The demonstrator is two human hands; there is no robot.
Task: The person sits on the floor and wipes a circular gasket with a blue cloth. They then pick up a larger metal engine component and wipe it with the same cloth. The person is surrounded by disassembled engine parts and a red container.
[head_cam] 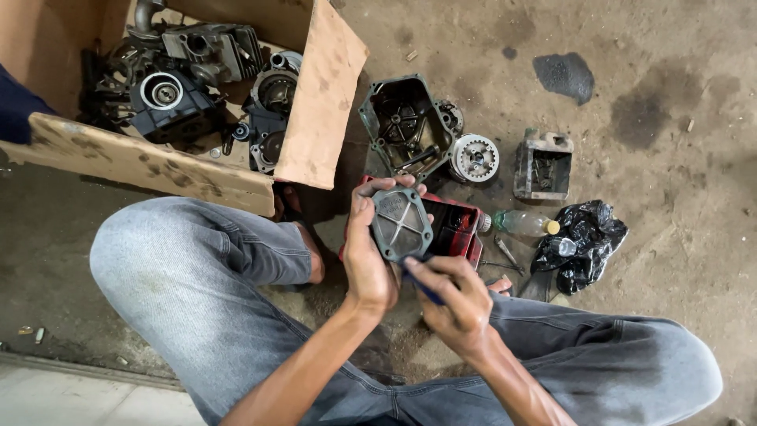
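Note:
My left hand grips a dark, greasy metal engine cover, holding it upright by its left edge above a red tray. Just below the cover, my right hand is closed around a thin dark-blue tool whose tip touches the cover's lower edge. Both hands sit between my knees, over the dirty floor.
A torn cardboard box at upper left holds several engine parts. On the floor lie an open engine casing, a toothed gear, a small metal block, a plastic bottle and a black plastic bag.

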